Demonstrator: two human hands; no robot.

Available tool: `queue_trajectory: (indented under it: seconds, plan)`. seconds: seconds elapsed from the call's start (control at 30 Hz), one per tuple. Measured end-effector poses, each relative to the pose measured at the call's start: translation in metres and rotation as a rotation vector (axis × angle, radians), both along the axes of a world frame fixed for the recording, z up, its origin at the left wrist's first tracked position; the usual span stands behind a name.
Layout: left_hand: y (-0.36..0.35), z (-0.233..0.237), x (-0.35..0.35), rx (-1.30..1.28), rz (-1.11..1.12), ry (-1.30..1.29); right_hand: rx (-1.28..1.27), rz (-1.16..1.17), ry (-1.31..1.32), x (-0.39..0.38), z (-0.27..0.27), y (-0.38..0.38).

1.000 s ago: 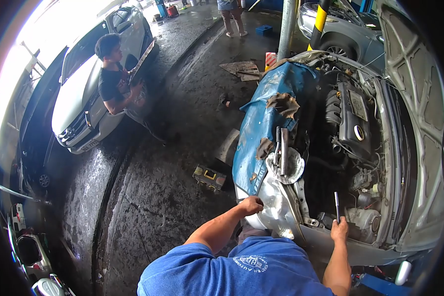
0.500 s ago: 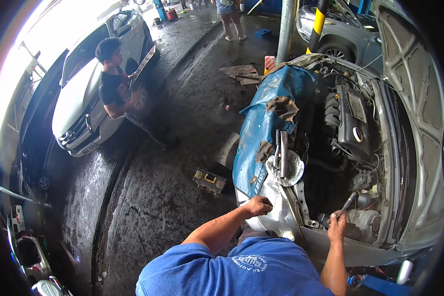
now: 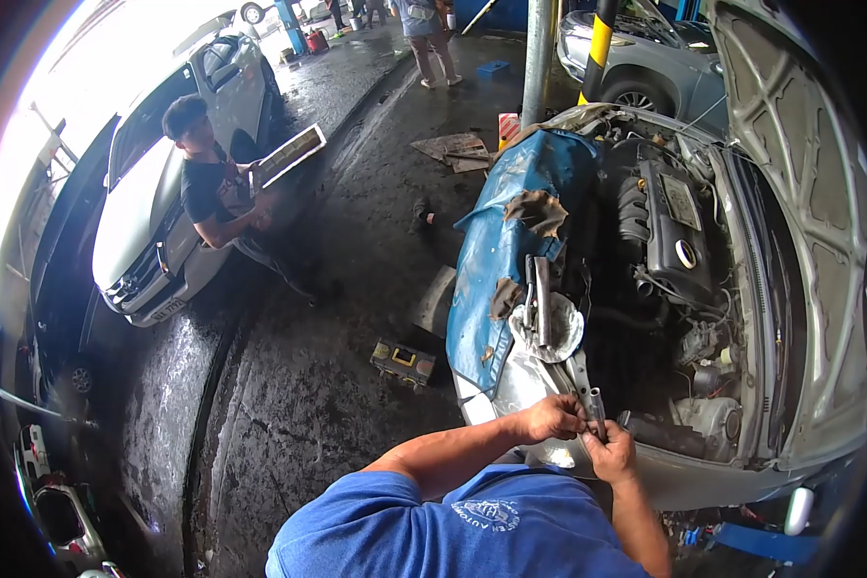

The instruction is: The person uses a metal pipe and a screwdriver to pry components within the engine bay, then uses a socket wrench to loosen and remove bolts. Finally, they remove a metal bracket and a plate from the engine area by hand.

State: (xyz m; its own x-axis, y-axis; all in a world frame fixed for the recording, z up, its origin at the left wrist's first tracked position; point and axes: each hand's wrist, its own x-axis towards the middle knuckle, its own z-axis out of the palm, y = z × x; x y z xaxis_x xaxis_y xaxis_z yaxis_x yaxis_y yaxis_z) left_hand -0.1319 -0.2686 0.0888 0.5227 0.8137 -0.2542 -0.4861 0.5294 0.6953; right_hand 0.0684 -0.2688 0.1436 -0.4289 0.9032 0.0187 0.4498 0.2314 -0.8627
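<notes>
My right hand (image 3: 611,453) is wrapped round a short metal tube-shaped tool (image 3: 597,405), which stands up out of the fist with a round end on top. Beside it, my left hand (image 3: 554,417) is closed, its fingertips pinched together close against the tool. What those fingertips hold is too small to make out. Both hands are over the front corner of a car with its hood raised. Just beyond them, a round whitish dish (image 3: 561,329) sits on the car's front edge with long metal tools (image 3: 542,299) lying across it.
A blue fender cover (image 3: 491,231) with brown rags (image 3: 537,212) drapes the car's front. The engine (image 3: 679,226) lies to the right under the hood (image 3: 800,164). On the floor at left is a toolbox (image 3: 403,362). Another person (image 3: 217,193) holds a framed panel (image 3: 294,156) by a white car.
My right hand has come left from the engine bay with the tool, now upright. My left hand has moved right to meet it. The other person's panel has tilted further toward me.
</notes>
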Motion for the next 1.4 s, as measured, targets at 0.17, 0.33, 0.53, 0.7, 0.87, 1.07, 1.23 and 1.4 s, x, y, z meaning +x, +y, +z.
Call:
queue_trajectory:
  seconds: [0.17, 0.33, 0.53, 0.7, 0.87, 1.07, 1.23, 1.4]
  plan:
    - [-0.004, -0.002, 0.006, 0.037, -0.038, 0.094, -0.095, -0.048, -0.022, 0.003, 0.004, -0.007]
    - [-0.005, -0.002, 0.008, 0.017, -0.069, 0.083, 0.001, -0.065, -0.029, 0.009, -0.005, -0.010]
    - [-0.006, 0.003, 0.012, -0.036, -0.072, 0.002, 0.012, -0.077, -0.074, 0.009, 0.002, -0.012]
    - [-0.007, 0.009, 0.015, -0.017, -0.090, 0.094, 0.011, -0.090, -0.033, 0.013, -0.005, -0.016]
    - [-0.007, -0.002, 0.018, 0.262, -0.057, 0.286, 0.133, -0.066, -0.005, 0.021, -0.024, -0.014]
    - [-0.013, 0.039, 0.043, -0.059, 0.075, 0.213, -0.067, -0.010, -0.053, 0.034, -0.006, -0.008]
    - [-0.002, 0.031, 0.058, 0.021, -0.002, 0.141, -0.128, 0.030, -0.025, 0.053, -0.004, -0.002]
    - [0.008, 0.017, 0.059, 0.031, -0.096, 0.265, -0.071, 0.103, 0.046, 0.070, -0.017, 0.009]
